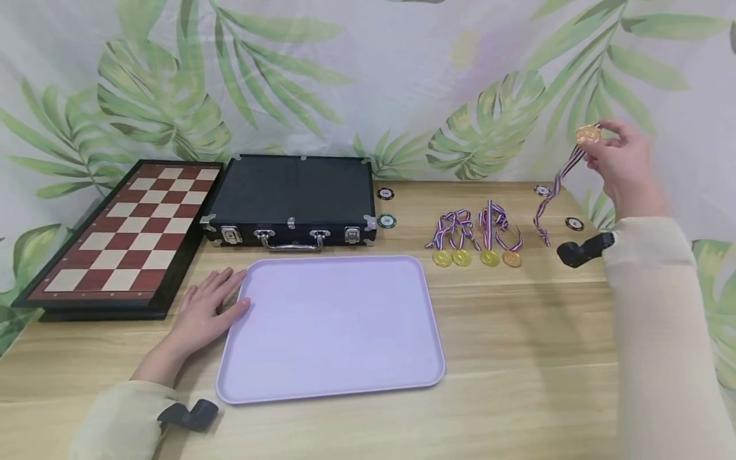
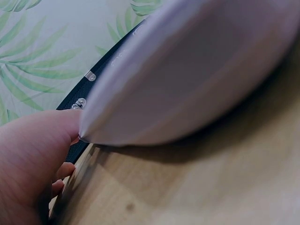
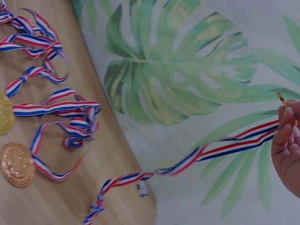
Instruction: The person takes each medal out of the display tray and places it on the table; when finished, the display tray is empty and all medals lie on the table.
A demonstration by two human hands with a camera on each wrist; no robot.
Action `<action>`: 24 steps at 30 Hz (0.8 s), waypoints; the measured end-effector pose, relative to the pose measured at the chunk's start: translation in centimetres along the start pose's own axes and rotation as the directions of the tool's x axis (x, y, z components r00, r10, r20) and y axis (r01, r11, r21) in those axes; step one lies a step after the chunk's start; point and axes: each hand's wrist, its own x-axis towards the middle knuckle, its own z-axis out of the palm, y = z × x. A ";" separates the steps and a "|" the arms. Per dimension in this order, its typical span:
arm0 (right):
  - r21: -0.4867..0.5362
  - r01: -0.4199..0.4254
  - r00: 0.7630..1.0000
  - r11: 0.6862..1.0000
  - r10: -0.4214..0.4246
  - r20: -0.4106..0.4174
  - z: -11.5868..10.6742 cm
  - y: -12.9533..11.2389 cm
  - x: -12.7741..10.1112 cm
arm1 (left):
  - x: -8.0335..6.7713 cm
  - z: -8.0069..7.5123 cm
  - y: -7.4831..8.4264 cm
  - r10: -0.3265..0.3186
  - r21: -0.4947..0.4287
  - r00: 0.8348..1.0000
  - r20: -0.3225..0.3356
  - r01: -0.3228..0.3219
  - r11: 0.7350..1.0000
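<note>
Raised above the table's right back corner, my right hand (image 1: pixel 623 160) pinches a gold-coloured medal (image 1: pixel 588 134) between thumb and fingers. Its red, white and blue ribbon (image 3: pixel 206 152) hangs down, knotted near the end. My left hand (image 1: pixel 207 306) rests at the left edge of a pale purple tray (image 1: pixel 339 326), fingers spread and thumb over the rim. The left wrist view shows the thumb against the tray's side. Several medals lie in a row right of the tray, among them a yellow-gold one (image 1: pixel 489 257) and a coppery one (image 1: pixel 512 259), ribbons bunched behind.
A black case (image 1: pixel 293 191) with metal latches and handle stands behind the tray. Left of it lies a red-and-cream checkered board (image 1: pixel 126 230). Poker chips lie near the back, including a green one (image 1: pixel 387 221) and a black one (image 1: pixel 574 223). A leaf-print cloth (image 1: pixel 402 83) hangs behind.
</note>
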 end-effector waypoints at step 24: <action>-0.646 -0.024 0.864 0.763 0.340 0.371 -6.2 14.8 -3.3 | 0.0 0.0 0.0 0.006 0.005 1.000 -0.005 -0.006 1.000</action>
